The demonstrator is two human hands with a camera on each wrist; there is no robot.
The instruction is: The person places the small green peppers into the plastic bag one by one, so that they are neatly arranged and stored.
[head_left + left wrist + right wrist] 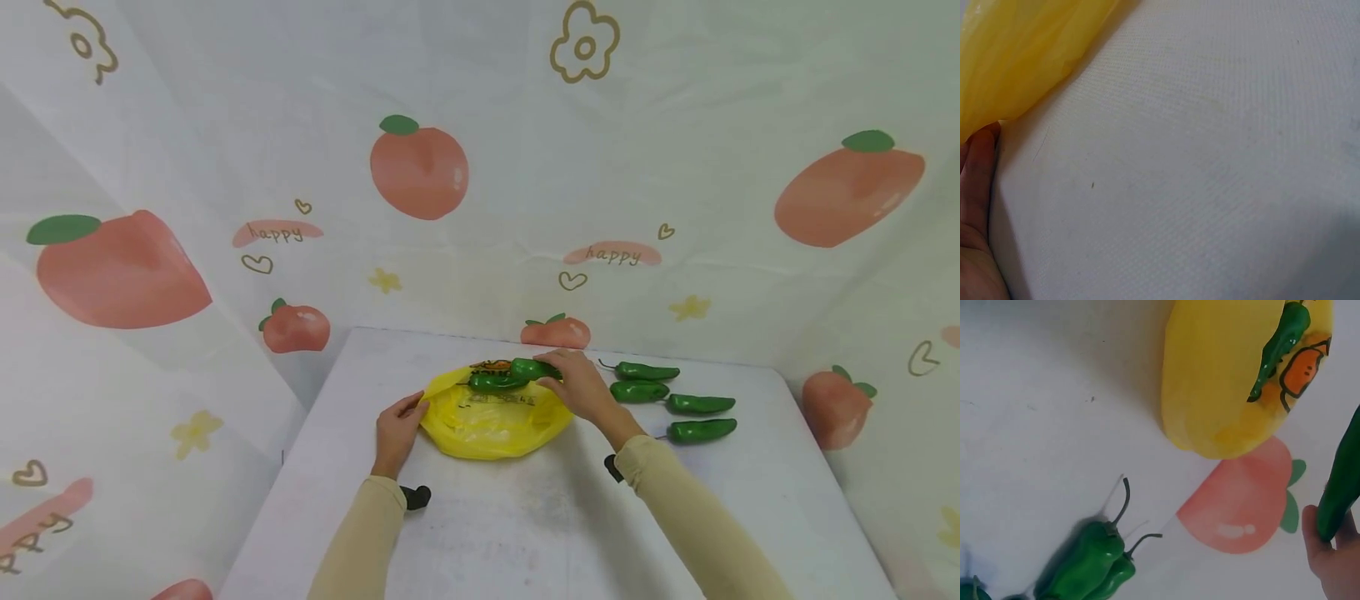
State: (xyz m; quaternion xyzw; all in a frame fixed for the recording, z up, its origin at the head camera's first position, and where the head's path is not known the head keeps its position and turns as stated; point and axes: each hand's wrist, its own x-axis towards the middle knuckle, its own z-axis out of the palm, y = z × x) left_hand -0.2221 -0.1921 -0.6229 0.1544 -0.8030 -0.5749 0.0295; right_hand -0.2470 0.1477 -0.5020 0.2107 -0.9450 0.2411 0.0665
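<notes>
A yellow plastic bag [483,442] with printed markings lies open on the table. My left hand [398,433] pinches the bag's left rim; in the left wrist view only part of that hand [977,194] shows at the edge, under the yellow plastic. A green chili pepper [495,382] rests inside the bag against its back side. Above the bag's back right, my right hand [577,385] holds another green pepper [528,368] by one end. The right wrist view shows this held pepper [1340,478] in the fingers at the right edge, apart from the bag.
Several more green peppers lie on the white table [495,542] to the right of the bag, among them one pepper [701,430] nearest the front and one [647,372] at the back. A patterned cloth wall [487,275] with printed peaches rises behind the table.
</notes>
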